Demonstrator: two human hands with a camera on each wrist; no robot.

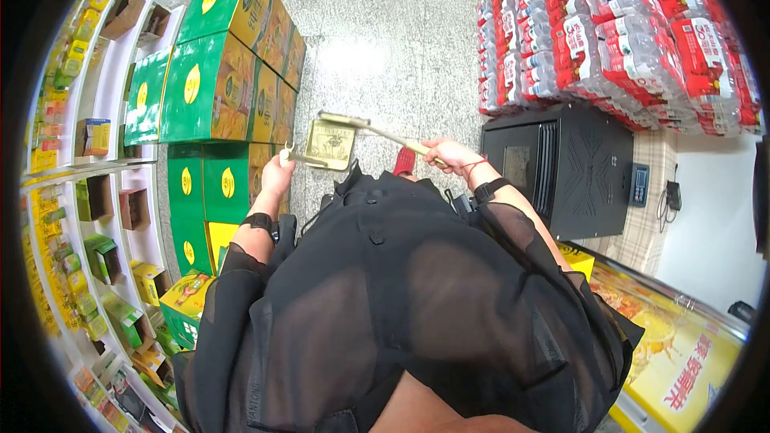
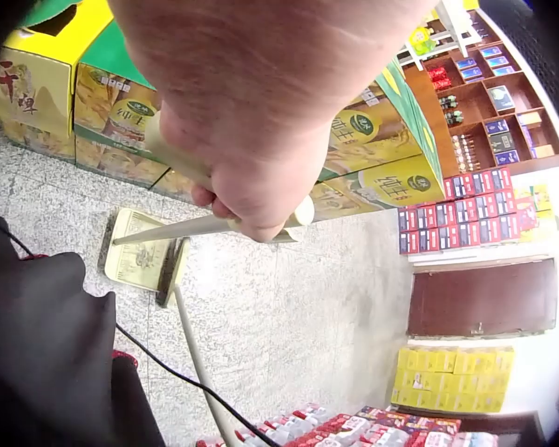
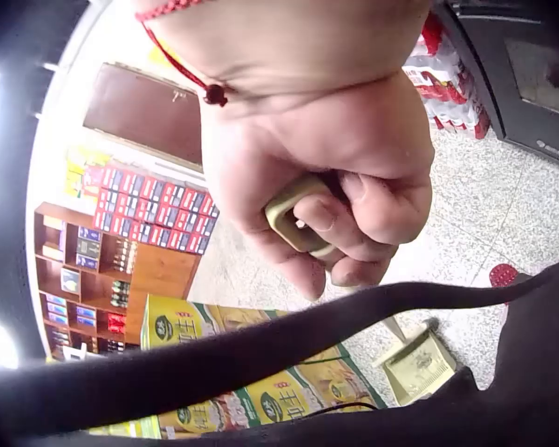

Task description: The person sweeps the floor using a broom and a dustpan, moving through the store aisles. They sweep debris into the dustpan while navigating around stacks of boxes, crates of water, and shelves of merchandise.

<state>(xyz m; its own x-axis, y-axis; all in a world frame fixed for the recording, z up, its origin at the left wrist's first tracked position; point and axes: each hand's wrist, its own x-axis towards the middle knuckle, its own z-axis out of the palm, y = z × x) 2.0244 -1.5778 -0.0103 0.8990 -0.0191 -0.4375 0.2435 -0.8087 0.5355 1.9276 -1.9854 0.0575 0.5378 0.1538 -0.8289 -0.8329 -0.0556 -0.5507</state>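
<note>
My left hand (image 1: 275, 176) grips the pale T-shaped handle (image 1: 303, 158) of a long-handled dustpan. The square, cream-coloured dustpan (image 1: 330, 149) lies on the floor ahead of me, with a printed pattern or some marks inside it. In my right hand (image 1: 451, 155) is a broom handle (image 1: 407, 142), fingers curled round its end. The narrow broom head (image 1: 345, 119) overlaps the dustpan's far edge in the head view. The left wrist view shows the broom head (image 2: 175, 271) at the pan's open side. From the right wrist, the hollow handle end (image 3: 293, 216) pokes out of my fist.
Green and yellow cartons (image 1: 228, 72) are stacked at left, beside shelves (image 1: 88, 160) of small packages. Red-labelled bottle packs (image 1: 609, 28) rise at right above a black cabinet (image 1: 561, 168). A red shoe (image 1: 405, 162) shows on the speckled floor (image 1: 377, 24).
</note>
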